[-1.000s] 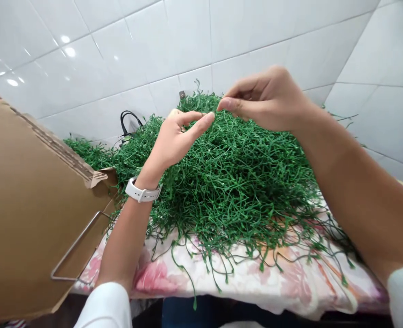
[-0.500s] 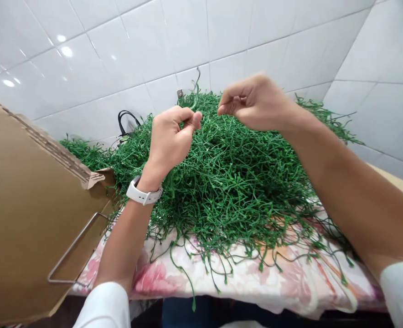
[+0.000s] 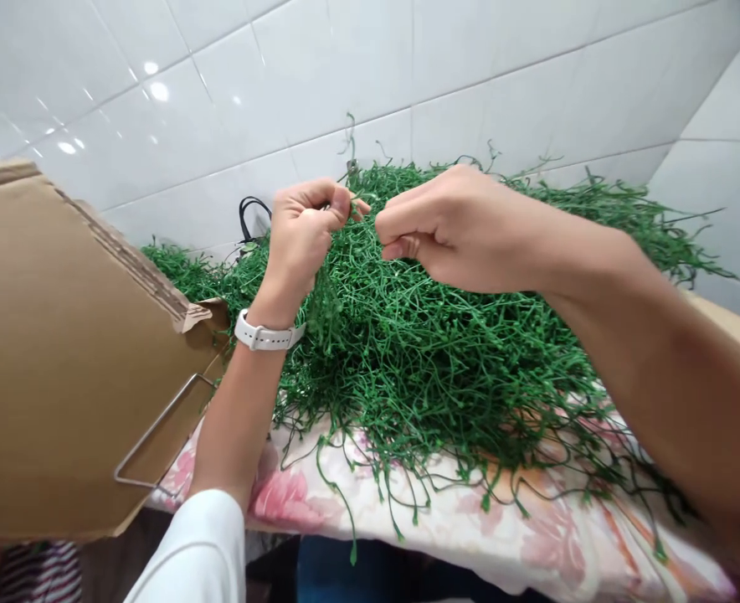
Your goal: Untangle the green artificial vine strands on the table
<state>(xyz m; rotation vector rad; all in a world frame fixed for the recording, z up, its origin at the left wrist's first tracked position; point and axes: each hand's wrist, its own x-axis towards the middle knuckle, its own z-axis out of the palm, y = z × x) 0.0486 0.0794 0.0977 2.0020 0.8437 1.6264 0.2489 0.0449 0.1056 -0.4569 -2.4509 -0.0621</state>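
Note:
A large heap of thin green artificial stems point(image 3: 445, 352) with small bud-like tips lies tangled on a floral cloth point(image 3: 295, 498). Above its left part, my left hand point(image 3: 310, 218) is closed in a pinch on green stems; one end sticks up from behind the fingers and some strands hang below. A white watch strap point(image 3: 269, 337) circles that wrist. My right hand point(image 3: 436, 226) hovers just to the right with fingers pressed together over the heap. Whether anything is between its fingertips is hidden.
A tall brown cardboard box point(image 3: 81, 360) stands on the left, with a bent metal wire frame point(image 3: 156, 431) by its lower edge. Behind the heap rises a white tiled wall point(image 3: 501, 67). A black handle loop point(image 3: 252, 213) shows at the back left. Striped fabric point(image 3: 40, 574) appears at bottom left.
My right hand has come lower and closer to my left hand, its back turning toward me. My left hand stays pinched on stems. The view has shifted slightly.

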